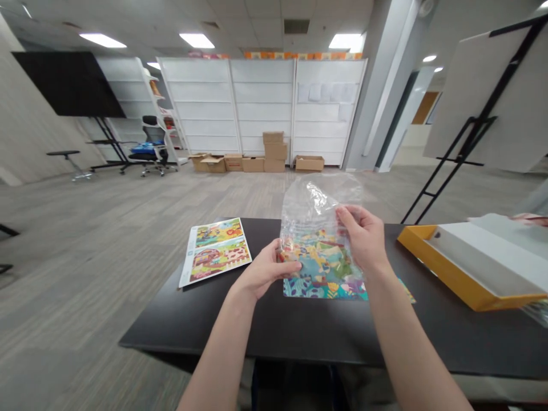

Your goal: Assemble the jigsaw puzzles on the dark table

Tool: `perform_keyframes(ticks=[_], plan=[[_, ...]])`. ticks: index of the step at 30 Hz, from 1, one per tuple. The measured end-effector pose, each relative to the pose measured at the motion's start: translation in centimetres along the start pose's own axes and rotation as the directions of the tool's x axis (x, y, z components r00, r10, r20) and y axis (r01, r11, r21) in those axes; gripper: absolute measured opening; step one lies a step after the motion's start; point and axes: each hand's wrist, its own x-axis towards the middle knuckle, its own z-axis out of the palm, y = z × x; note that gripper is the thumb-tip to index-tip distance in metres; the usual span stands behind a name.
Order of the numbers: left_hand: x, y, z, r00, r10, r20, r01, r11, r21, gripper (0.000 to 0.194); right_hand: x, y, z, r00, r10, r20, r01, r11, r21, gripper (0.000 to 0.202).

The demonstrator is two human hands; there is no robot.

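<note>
With the left hand (266, 268) closed on the left edge of the clear bag (314, 201) and the right hand (366, 235) pinching its right side, apply even, light tension over the illustrated sheet (321, 289) on the desk (308, 331).

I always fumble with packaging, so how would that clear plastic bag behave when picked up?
The clear plastic bag is probably floppy, as it wrinkles near the right hand. On its own it is likely light for its size, since it looks thin and see-through. Its bright, glossy highlights suggest it could be somewhat slippery.
</note>
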Motion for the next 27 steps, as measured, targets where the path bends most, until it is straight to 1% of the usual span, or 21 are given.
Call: perform_keyframes(ticks=[2,5,7,9,11,13,15,16,17,18,19,20,21,22,23,25,26,27], plan=[[0.0,0.4,-0.5,1.000,0.023,-0.018,-0.024,1.000,-0.018,0.067,0.2,0.1,-0.5,0.998,0.059,-0.012,-0.058,0.998,0.029,0.034],[0.5,0.7,-1.1,0.990,0.069,-0.125,-0.080,0.993,-0.090,0.065,0.1,-0.3,-1.8,0.983,0.176,0.043,-0.179,0.982,0.068,0.037],[1.1,0.4,-1.3,0.978,0.066,-0.199,-0.108,0.972,-0.208,0.056,-0.4,-0.7,-2.3,0.963,0.247,0.107,-0.256,0.963,0.080,0.037],[1.7,-0.1,-1.2,0.969,0.019,-0.246,-0.105,0.935,-0.340,0.042,-1.3,-0.9,-2.3,0.945,0.290,0.151,-0.305,0.949,0.083,0.036],[2.3,-0.7,-0.8,0.961,-0.043,-0.272,-0.076,0.908,-0.413,0.032,-2.2,-0.9,-1.7,0.940,0.297,0.166,-0.311,0.948,0.068,0.034],[2.6,-1.0,-0.6,0.948,-0.075,-0.309,-0.066,0.905,-0.420,0.027,-3.2,-0.7,-1.0,0.946,0.264,0.188,-0.271,0.962,0.012,0.033],[2.7,-1.0,-1.1,0.925,-0.075,-0.374,-0.088,0.912,-0.401,0.025,-4.1,-0.4,-0.6,0.940,0.234,0.247,-0.223,0.972,-0.073,0.032],[2.7,-0.8,-1.6,0.904,-0.066,-0.422,-0.112,0.917,-0.383,0.024,-4.4,-0.2,-0.5,0.925,0.242,0.291,-0.218,0.969,-0.114,0.033],[2.6,-0.6,-2.3,0.880,-0.052,-0.473,-0.137,0.924,-0.357,0.023,-4.7,-0.1,-0.5,0.898,0.272,0.346,-0.232,0.961,-0.151,0.035],[2.5,-0.4,-3.1,0.851,-0.035,-0.525,-0.161,0.932,-0.324,0.022,-4.8,0.0,-0.7,0.855,0.317,0.411,-0.261,0.947,-0.186,0.036],[2.3,-0.1,-3.9,0.817,-0.015,-0.577,-0.184,0.941,-0.284,0.021,-4.9,0.1,-0.9,0.796,0.367,0.482,-0.296,0.930,-0.219,0.038],[2.1,0.1,-4.7,0.806,0.007,-0.592,-0.185,0.953,-0.241,0.022,-4.8,0.2,-1.2,0.730,0.408,0.548,-0.324,0.913,-0.248,0.038],[1.9,0.2,-5.4,0.805,0.025,-0.592,-0.177,0.964,-0.199,0.024,-4.6,0.4,-1.5,0.679,0.430,0.595,-0.337,0.903,-0.268,0.039],[1.7,0.3,-6.0,0.809,0.029,-0.587,-0.155,0.974,-0.165,0.025,-4.4,0.6,-1.8,0.660,0.431,0.616,-0.331,0.902,-0.277,0.040],[1.6,0.4,-6.5,0.821,0.027,-0.571,-0.126,0.983,-0.134,0.026,-4.0,0.9,-2.1,0.680,0.413,0.606,-0.309,0.911,-0.275,0.041],[1.3,0.4,-6.8,0.844,0.008,-0.536,-0.065,0.994,-0.088,0.026,-3.3,1.5,-2.6,0.787,0.339,0.516,-0.231,0.937,-0.264,0.040],[1.2,0.4,-6.8,0.852,-0.003,-0.523,-0.040,0.997,-0.070,0.027,-3.0,1.9,-2.7,0.831,0.302,0.467,-0.189,0.943,-0.273,0.038],[1.1,0.4,-6.7,0.855,-0.009,-0.519,-0.021,0.998,-0.052,0.029,-2.8,2.2,-2.7,0.851,0.277,0.445,-0.156,0.944,-0.290,0.036]])
